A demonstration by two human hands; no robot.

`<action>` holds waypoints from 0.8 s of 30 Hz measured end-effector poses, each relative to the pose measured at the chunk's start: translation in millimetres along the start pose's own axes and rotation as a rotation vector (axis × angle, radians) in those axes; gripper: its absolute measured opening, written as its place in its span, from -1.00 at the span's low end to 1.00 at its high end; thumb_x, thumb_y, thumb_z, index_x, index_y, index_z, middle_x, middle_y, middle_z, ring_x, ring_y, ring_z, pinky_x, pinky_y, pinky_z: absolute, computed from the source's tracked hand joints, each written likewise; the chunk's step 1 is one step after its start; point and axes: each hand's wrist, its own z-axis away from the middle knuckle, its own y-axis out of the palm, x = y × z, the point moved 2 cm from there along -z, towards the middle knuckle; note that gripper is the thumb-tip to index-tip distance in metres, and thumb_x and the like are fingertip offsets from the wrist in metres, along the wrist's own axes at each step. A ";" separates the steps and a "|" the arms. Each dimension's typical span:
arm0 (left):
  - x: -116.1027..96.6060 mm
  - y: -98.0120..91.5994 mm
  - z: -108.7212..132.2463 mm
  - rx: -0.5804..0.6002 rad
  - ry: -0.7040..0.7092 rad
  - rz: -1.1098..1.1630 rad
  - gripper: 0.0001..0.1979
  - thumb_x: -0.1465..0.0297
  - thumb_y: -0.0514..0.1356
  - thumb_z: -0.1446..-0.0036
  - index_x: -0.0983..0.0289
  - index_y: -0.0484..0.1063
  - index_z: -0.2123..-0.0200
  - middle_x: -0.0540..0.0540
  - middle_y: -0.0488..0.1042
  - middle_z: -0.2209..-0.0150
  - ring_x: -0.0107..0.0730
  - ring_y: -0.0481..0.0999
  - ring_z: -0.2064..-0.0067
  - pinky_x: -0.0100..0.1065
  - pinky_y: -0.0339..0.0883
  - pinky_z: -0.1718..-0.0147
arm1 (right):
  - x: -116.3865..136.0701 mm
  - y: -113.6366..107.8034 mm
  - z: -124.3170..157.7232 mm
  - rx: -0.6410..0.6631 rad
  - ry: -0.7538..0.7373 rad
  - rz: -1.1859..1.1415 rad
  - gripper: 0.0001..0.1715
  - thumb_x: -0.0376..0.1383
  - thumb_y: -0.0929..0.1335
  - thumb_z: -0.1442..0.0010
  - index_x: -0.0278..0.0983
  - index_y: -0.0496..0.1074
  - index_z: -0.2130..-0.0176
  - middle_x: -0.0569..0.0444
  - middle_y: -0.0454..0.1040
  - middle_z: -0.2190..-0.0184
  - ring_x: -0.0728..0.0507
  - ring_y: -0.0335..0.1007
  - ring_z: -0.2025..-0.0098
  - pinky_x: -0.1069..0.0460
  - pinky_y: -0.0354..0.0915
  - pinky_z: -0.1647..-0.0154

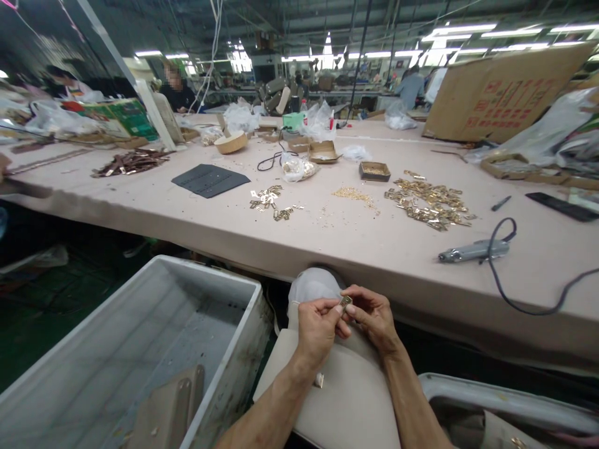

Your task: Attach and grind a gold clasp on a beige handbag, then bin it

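Between the fingertips of both hands is a small gold-coloured metal plate [345, 302], held over my lap. My left hand [317, 327] pinches its left side, and my right hand [374, 317] grips it from the right. Beneath my forearms a beige bag [355, 396] lies across my lap, with a small shiny metal fitting [319, 380] on it near my left wrist. Similar gold metal pieces [428, 201] lie heaped on the table, and a smaller group [269, 198] lies further left.
The table [355, 240] runs across in front. A grey electric screwdriver [472, 251] with a cord lies at right. Tiny gold parts [353, 194] and a dark mat [210, 179] are on the tabletop. A grey bin [255, 312] stands left, a white tub [505, 393] right.
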 end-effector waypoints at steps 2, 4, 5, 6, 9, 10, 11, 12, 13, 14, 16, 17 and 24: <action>-0.6 0.8 1.2 -0.006 0.005 -0.005 -0.73 0.30 0.43 -0.01 0.44 0.64 0.34 0.09 0.54 0.63 -0.44 0.46 0.70 -0.49 0.38 0.69 | 5.7 0.1 0.2 0.019 -0.009 0.052 -0.65 -0.19 0.54 -0.22 -0.20 0.60 0.00 0.04 0.43 0.23 -0.10 0.41 0.32 0.03 0.35 0.32; -0.7 0.7 1.7 -0.007 0.008 -0.004 -0.74 0.31 0.42 0.00 0.44 0.64 0.35 0.11 0.57 0.59 -0.46 0.46 0.69 -0.49 0.37 0.69 | 10.1 -0.3 -0.2 0.032 -0.031 0.100 -0.68 -0.21 0.53 -0.24 -0.19 0.61 0.00 0.04 0.43 0.24 -0.08 0.39 0.32 0.03 0.33 0.30; -0.6 0.4 1.6 -0.008 0.009 -0.002 -0.74 0.31 0.42 0.00 0.44 0.64 0.35 0.12 0.58 0.57 -0.46 0.46 0.69 -0.49 0.37 0.69 | 11.5 -0.8 -0.6 0.030 -0.044 0.120 -0.71 -0.21 0.53 -0.25 -0.20 0.62 0.02 0.05 0.43 0.25 -0.08 0.38 0.32 0.04 0.32 0.31; -0.4 0.0 1.5 -0.009 0.011 -0.001 -0.75 0.32 0.42 0.00 0.44 0.64 0.35 0.12 0.59 0.56 -0.46 0.47 0.69 -0.49 0.37 0.69 | 12.3 -1.2 -0.9 0.023 -0.057 0.140 -0.73 -0.21 0.53 -0.25 -0.20 0.63 0.05 0.05 0.43 0.27 -0.08 0.36 0.32 0.04 0.30 0.32; -0.1 -1.4 1.1 -0.014 0.018 0.003 -0.75 0.33 0.41 0.00 0.45 0.64 0.35 0.13 0.59 0.56 -0.46 0.47 0.69 -0.49 0.37 0.68 | 13.6 -0.5 -1.5 0.001 -0.084 0.203 -0.74 -0.20 0.53 -0.24 -0.21 0.65 0.07 0.04 0.42 0.28 -0.10 0.35 0.31 0.03 0.29 0.33; 0.0 -1.9 1.1 -0.017 0.019 0.003 -0.75 0.33 0.40 0.00 0.45 0.64 0.35 0.13 0.59 0.56 -0.46 0.47 0.68 -0.49 0.38 0.68 | 14.3 0.9 -1.5 0.001 -0.091 0.223 -0.73 -0.20 0.52 -0.25 -0.21 0.64 0.05 0.04 0.42 0.28 -0.10 0.35 0.31 0.03 0.29 0.33; 0.1 -2.3 1.3 -0.020 0.020 0.004 -0.75 0.34 0.40 -0.01 0.45 0.64 0.34 0.13 0.59 0.57 -0.45 0.47 0.68 -0.49 0.39 0.67 | 15.4 2.8 -1.2 0.004 -0.100 0.242 -0.72 -0.21 0.52 -0.27 -0.20 0.64 0.03 0.04 0.43 0.28 -0.10 0.36 0.32 0.03 0.29 0.33; 0.3 -2.7 1.7 -0.023 0.020 0.004 -0.75 0.34 0.40 -0.02 0.45 0.64 0.33 0.12 0.58 0.59 -0.45 0.47 0.68 -0.49 0.40 0.66 | 16.9 5.1 -0.8 0.007 -0.115 0.263 -0.71 -0.22 0.51 -0.28 -0.19 0.63 0.00 0.04 0.43 0.29 -0.09 0.36 0.32 0.03 0.30 0.33; 0.5 -3.2 2.2 -0.026 0.019 0.004 -0.75 0.34 0.39 -0.03 0.46 0.63 0.32 0.12 0.57 0.61 -0.44 0.47 0.68 -0.48 0.41 0.65 | 18.5 7.7 -0.3 0.009 -0.135 0.286 -0.70 -0.24 0.50 -0.29 -0.18 0.63 -0.03 0.05 0.43 0.29 -0.09 0.37 0.33 0.02 0.30 0.33; 0.9 -3.6 2.8 -0.029 0.019 0.004 -0.75 0.33 0.38 -0.04 0.46 0.63 0.31 0.12 0.56 0.63 -0.44 0.47 0.68 -0.48 0.42 0.64 | 20.3 10.1 0.3 0.009 -0.161 0.312 -0.68 -0.26 0.49 -0.30 -0.17 0.62 -0.06 0.05 0.44 0.30 -0.09 0.37 0.32 0.02 0.30 0.32; 1.7 -4.4 4.1 -0.035 0.017 0.004 -0.73 0.33 0.37 -0.05 0.47 0.64 0.29 0.12 0.55 0.65 -0.43 0.48 0.68 -0.47 0.44 0.62 | 22.8 13.7 1.6 0.001 -0.210 0.364 -0.66 -0.29 0.48 -0.32 -0.15 0.61 -0.09 0.05 0.46 0.30 -0.09 0.39 0.31 0.02 0.30 0.30; 2.2 -4.7 4.6 -0.039 0.016 0.004 -0.73 0.33 0.37 -0.05 0.47 0.64 0.28 0.13 0.56 0.64 -0.43 0.48 0.67 -0.47 0.44 0.61 | 23.2 14.7 2.2 -0.001 -0.224 0.383 -0.66 -0.30 0.47 -0.33 -0.15 0.61 -0.09 0.04 0.46 0.30 -0.09 0.39 0.30 0.01 0.30 0.30; 5.7 -5.6 5.5 -0.072 0.010 -0.005 -0.69 0.33 0.37 -0.04 0.48 0.64 0.23 0.14 0.58 0.63 -0.41 0.50 0.66 -0.46 0.46 0.58 | 19.6 14.5 4.1 -0.019 -0.217 0.389 -0.67 -0.29 0.49 -0.30 -0.15 0.62 -0.06 0.04 0.46 0.31 -0.10 0.40 0.31 0.02 0.26 0.36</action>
